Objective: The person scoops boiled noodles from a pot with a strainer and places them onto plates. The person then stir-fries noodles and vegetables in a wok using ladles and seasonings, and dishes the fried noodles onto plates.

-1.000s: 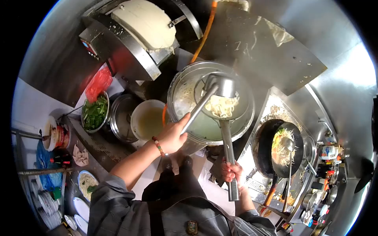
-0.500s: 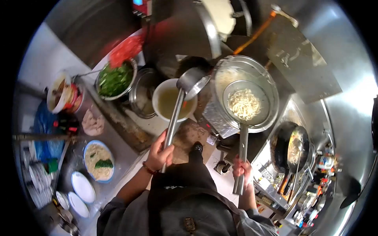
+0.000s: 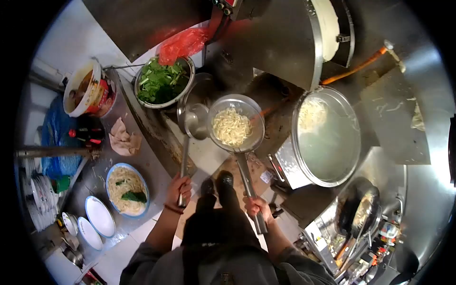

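Note:
My left hand (image 3: pixel 179 190) is closed round the handle of a metal ladle (image 3: pixel 195 121), whose bowl hangs beside a strainer. Noodles (image 3: pixel 232 127) lie in that long-handled strainer (image 3: pixel 243 166), and my right hand (image 3: pixel 257 208) grips its handle. The strainer is left of the large steel pot (image 3: pixel 327 182), which holds cloudy water with more noodles (image 3: pixel 311 115) at its upper left. To the left, a blue-rimmed oval plate (image 3: pixel 146 183) carries noodles and some greens (image 3: pixel 134 196).
Two white dishes (image 3: pixel 100 216) stand on the left counter beside crumpled cloth (image 3: pixel 124 137). A bowl of leafy greens (image 3: pixel 161 80) and a red bag (image 3: pixel 184 45) are above. A wok (image 3: pixel 346 213) sits at the lower right.
The strainer with noodles has left the large pot and moved left. The ladle has come beside it, also further left. The view has turned towards the left counter.

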Demonstrator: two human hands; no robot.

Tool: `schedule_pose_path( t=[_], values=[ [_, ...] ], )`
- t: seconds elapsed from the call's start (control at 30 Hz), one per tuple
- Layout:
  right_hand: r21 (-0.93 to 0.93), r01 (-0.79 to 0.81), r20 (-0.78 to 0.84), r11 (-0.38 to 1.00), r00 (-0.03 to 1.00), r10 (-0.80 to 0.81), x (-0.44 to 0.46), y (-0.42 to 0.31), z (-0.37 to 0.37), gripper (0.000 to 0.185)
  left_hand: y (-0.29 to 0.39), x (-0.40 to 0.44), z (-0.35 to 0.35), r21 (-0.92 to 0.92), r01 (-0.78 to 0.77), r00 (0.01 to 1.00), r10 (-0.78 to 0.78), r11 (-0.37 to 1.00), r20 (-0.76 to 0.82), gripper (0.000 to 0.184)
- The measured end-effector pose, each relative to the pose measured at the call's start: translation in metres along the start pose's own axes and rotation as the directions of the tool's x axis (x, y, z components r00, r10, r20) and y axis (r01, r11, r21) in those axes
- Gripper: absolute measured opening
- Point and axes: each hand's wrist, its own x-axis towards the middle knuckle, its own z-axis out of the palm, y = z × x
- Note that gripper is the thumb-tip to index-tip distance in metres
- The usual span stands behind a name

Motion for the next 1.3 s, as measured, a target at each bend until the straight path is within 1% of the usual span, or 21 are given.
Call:
schedule_pose_path(
  t=[0.03,0.1,0.17,0.2,0.27,0.3,0.37,0.4,0.5,0.63,0.7,0.83,0.87,0.9,0.93,1.03,1.07,1.13,1.17,1.23,1.3],
  values=[
    [-0.018,-0.045,0.059,0.999,0.997,0.046,0.029,-0.011,-0.027,0.025,0.009,-0.001,-0.01,0.001,-0.03,0.997,0.03,1.0,-0.076,0.011],
    [-0.248,-0.02,-0.2,0.969,0.979,-0.031,0.081,-0.031,-0.054,0.012,0.029,-0.014,-0.001,0.041,-0.119,0.993,0.12,0.992,-0.024,0.015],
    [-0.328,-0.094,-0.351,0.94,0.936,-0.029,0.133,-0.052,-0.096,0.009,0.036,-0.022,-0.02,0.039,-0.177,0.953,0.181,0.983,-0.243,0.021],
    [-0.31,-0.086,-0.342,0.947,0.939,-0.027,0.155,-0.062,-0.122,0.009,0.037,-0.028,-0.02,0.036,-0.195,0.957,0.198,0.98,-0.21,0.023],
    [-0.015,-0.018,-0.412,1.0,0.911,0.01,0.197,-0.078,-0.164,0.016,0.032,-0.037,-0.017,0.001,-0.221,0.962,0.218,0.975,-0.162,0.028],
    [0.002,-0.007,-0.405,1.0,0.914,0.007,0.211,-0.078,-0.168,0.016,0.027,-0.04,-0.016,-0.031,-0.224,0.965,0.217,0.974,-0.147,0.029],
    [-0.218,-0.071,-0.616,0.973,0.783,-0.081,0.229,-0.077,-0.171,0.018,0.012,-0.041,-0.016,0.048,-0.227,0.966,0.231,0.973,-0.118,0.029],
    [-0.198,-0.136,-0.628,0.971,0.778,-0.019,0.238,-0.085,-0.178,0.02,0.002,-0.042,-0.021,0.014,-0.237,0.953,0.235,0.971,-0.192,0.037],
    [-0.127,-0.122,-0.609,0.984,0.793,0.02,0.268,-0.097,-0.237,0.022,-0.015,-0.031,-0.01,-0.085,-0.222,0.919,0.179,0.971,-0.351,0.046],
    [-0.01,0.013,-0.461,1.0,0.887,-0.016,0.29,-0.092,-0.29,0.024,-0.026,-0.017,-0.01,-0.143,-0.113,0.946,0.062,0.983,-0.319,0.046],
    [-0.332,-0.179,-0.611,0.926,0.789,-0.066,0.293,-0.095,-0.272,0.023,-0.031,-0.013,-0.013,-0.141,-0.073,0.947,0.024,0.987,-0.32,0.047],
    [-0.412,0.043,-0.42,0.91,0.878,-0.231,0.262,-0.076,-0.286,0.029,-0.037,-0.006,-0.02,-0.097,-0.017,0.947,-0.015,0.995,-0.322,0.047],
    [-0.454,-0.153,-0.531,0.878,0.837,-0.129,0.254,-0.08,-0.288,0.022,-0.038,-0.005,-0.022,-0.074,0.003,0.95,-0.025,0.997,-0.311,0.047],
    [-0.476,-0.194,-0.554,0.858,0.824,-0.12,0.247,-0.081,-0.284,0.016,-0.038,-0.004,-0.027,-0.043,0.021,0.955,-0.033,0.999,-0.296,0.046],
    [-0.494,-0.236,-0.575,0.837,0.81,-0.112,0.24,-0.082,-0.28,0.012,-0.035,-0.006,-0.039,0.074,0.077,0.902,-0.038,0.994,-0.43,0.035],
    [-0.452,-0.057,-0.458,0.89,0.871,-0.177,0.205,-0.088,-0.225,0.023,-0.036,0.002,-0.028,0.136,0.122,0.864,-0.039,0.983,-0.501,0.032],
    [-0.439,-0.051,-0.433,0.897,0.887,-0.161,0.199,-0.087,-0.231,0.033,-0.035,0.002,-0.039,0.151,0.128,0.868,-0.037,0.98,-0.495,0.032],
    [-0.437,-0.033,-0.415,0.899,0.894,-0.169,0.188,-0.086,-0.224,0.033,-0.033,-0.001,-0.059,-0.098,0.168,0.956,-0.186,0.981,-0.227,0.025],
    [-0.438,-0.027,-0.401,0.899,0.9,-0.168,0.181,-0.084,-0.214,0.032,-0.035,-0.002,-0.059,-0.087,0.184,0.955,-0.199,0.979,-0.221,0.025],
    [-0.394,-0.006,-0.387,0.919,0.908,-0.16,0.162,-0.082,-0.184,0.032,-0.043,-0.002,-0.032,-0.207,0.094,0.962,-0.143,0.974,-0.233,0.045],
    [-0.358,0.025,-0.332,0.933,0.931,-0.152,0.144,-0.071,-0.16,0.022,-0.041,-0.012,-0.035,-0.163,0.105,0.978,-0.132,0.981,-0.161,0.042]
  ],
)
